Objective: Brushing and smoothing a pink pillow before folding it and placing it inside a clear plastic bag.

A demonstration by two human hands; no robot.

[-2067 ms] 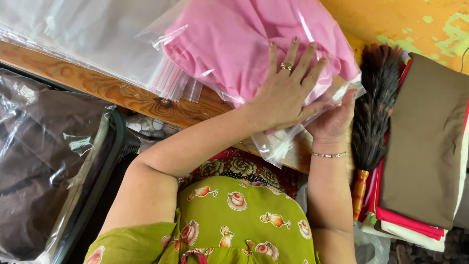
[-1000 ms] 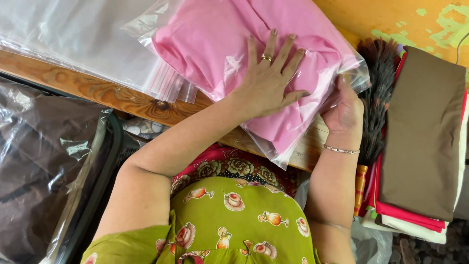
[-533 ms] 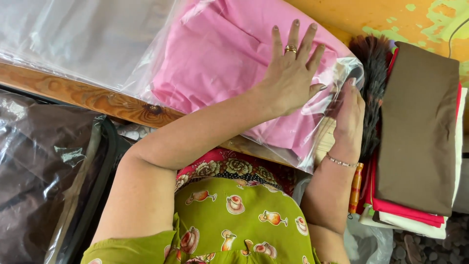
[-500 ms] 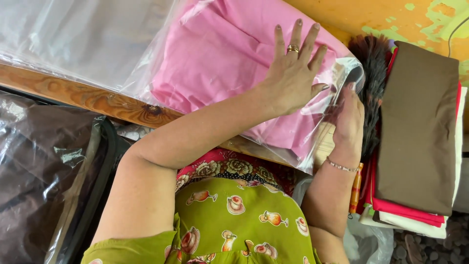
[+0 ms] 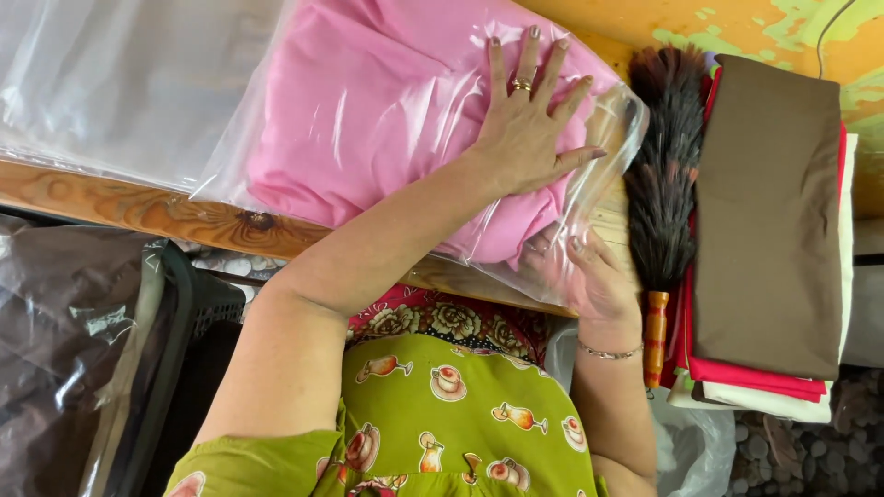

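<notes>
Your left hand [image 5: 529, 129] lies flat, fingers spread, on the pink cloth [image 5: 387, 120] inside the clear bag [image 5: 612, 198], at upper centre of the frame on the bench [image 5: 138, 207]. The cloth's long axis runs from upper left to lower right. Your right hand [image 5: 594, 276] sits lower right, at the bag's open end, fingers curled around the film, nearer the mouth.

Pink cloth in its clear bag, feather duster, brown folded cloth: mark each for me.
pink cloth [image 5: 368, 138], head view, on its flat middle inside the bag.
feather duster [image 5: 665, 175], head view, on the dark feather head.
brown folded cloth [image 5: 769, 212], head view, on its top face.
</notes>
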